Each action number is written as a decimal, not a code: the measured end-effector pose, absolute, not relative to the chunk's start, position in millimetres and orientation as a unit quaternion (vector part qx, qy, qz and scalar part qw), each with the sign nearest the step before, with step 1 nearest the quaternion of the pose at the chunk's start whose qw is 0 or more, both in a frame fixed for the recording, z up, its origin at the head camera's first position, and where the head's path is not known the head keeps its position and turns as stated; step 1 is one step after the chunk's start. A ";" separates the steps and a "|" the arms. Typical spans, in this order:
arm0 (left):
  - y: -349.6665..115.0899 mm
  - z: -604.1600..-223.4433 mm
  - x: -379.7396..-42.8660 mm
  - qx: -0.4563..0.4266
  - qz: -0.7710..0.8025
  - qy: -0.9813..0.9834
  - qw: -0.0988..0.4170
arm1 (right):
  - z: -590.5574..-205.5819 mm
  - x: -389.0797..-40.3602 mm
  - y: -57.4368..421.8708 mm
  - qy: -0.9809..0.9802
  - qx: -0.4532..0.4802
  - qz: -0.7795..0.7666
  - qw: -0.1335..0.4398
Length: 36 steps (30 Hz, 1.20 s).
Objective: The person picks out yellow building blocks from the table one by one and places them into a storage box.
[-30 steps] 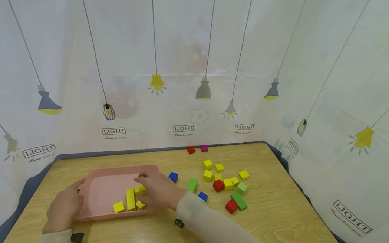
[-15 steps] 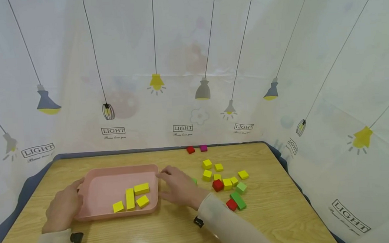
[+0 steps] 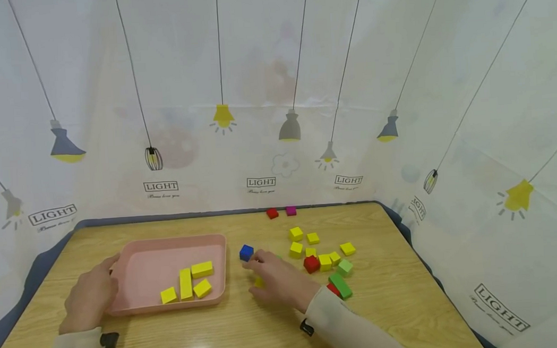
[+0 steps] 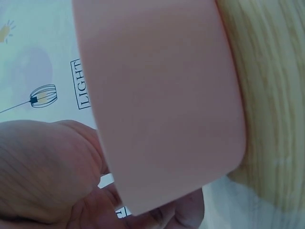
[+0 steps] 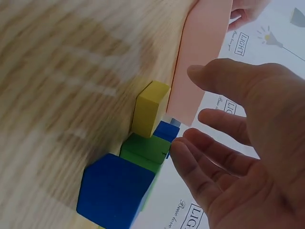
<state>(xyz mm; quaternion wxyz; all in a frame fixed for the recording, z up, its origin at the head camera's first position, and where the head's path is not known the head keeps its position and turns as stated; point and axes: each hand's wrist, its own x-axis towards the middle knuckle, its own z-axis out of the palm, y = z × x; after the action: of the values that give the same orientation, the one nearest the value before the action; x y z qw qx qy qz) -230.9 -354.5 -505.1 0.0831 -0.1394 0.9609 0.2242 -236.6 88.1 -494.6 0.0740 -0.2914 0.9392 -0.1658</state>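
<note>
My left hand (image 3: 91, 294) grips the left side of a pink tray (image 3: 154, 256); in the left wrist view the thumb and fingers partly disappear behind the tray wall (image 4: 162, 109). Several yellow blocks (image 3: 186, 284) lie inside, toward its front right. My right hand (image 3: 280, 280) hovers right of the tray, thumb and fingers apart with nothing between them. Close to its fingertips, a yellow block (image 5: 147, 112) stands on the table. Beside that one are a green block (image 5: 145, 149) and a large-looking blue block (image 5: 114, 188); another blue block (image 3: 246, 252) sits just beyond the fingers.
To the right, yellow cubes (image 3: 296, 249), a red cube (image 3: 311, 264), a light green cube (image 3: 344, 267) and a green block (image 3: 340, 285) are scattered. A red block (image 3: 272, 213) and a magenta block (image 3: 291, 210) lie by the far edge, before a printed curtain (image 3: 273, 89).
My right hand has let go of a yellow block in the tray, lifted out over the right rim and moved right among the loose blocks. The left hand has stayed at the tray.
</note>
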 end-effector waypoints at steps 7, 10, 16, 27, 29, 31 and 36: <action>-350.7 -502.7 -227.6 -0.145 0.220 0.961 0.083 | -496.1 -231.1 90.0 0.933 -0.329 -0.140 0.047; -351.7 -502.6 -227.4 -0.145 0.218 0.961 0.085 | -499.2 -229.4 89.4 0.930 -0.346 -0.121 0.039; -353.1 -504.0 -227.8 -0.146 0.223 0.960 0.086 | -503.4 -227.2 87.4 0.931 -0.347 -0.101 0.048; -355.5 -506.6 -230.5 -0.148 0.225 0.959 0.085 | -504.5 -225.9 82.6 0.941 -0.327 -0.069 0.059; -355.1 -506.5 -229.4 -0.146 0.224 0.960 0.083 | -505.2 -226.5 82.3 0.940 -0.329 -0.064 0.060; -354.4 -506.1 -229.0 -0.147 0.225 0.960 0.084 | -505.6 -227.2 81.8 0.939 -0.332 -0.060 0.062; -351.4 -502.6 -228.4 -0.150 0.227 0.959 0.083 | -505.3 -228.0 81.1 0.939 -0.336 -0.050 0.059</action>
<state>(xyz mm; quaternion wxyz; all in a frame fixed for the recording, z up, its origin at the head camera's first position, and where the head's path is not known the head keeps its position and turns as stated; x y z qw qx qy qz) -228.4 -351.4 -502.6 0.0834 -0.1496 0.9586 0.2274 -228.0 81.1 -505.3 0.0588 -0.3362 0.9386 -0.0504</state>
